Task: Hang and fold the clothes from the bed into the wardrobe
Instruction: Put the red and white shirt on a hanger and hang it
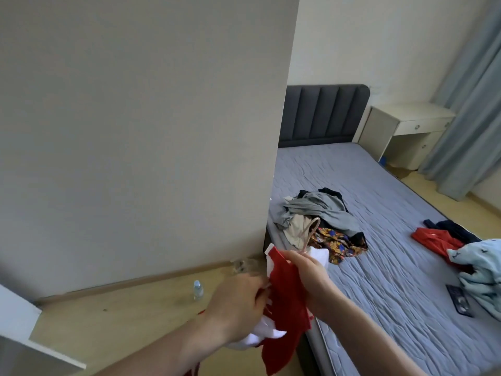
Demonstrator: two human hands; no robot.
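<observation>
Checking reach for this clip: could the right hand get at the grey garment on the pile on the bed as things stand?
Probably not at once: the right hand grips a red and white garment and a hanger. The path to the grey garment looks open.

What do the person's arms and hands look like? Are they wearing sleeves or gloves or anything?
Both arms are bare all the way into the picture: no sleeves show on the left forearm or the right forearm. The left hand and right hand wear no gloves. No watch, bracelet or ring can be seen, and there are no markings on them.
</observation>
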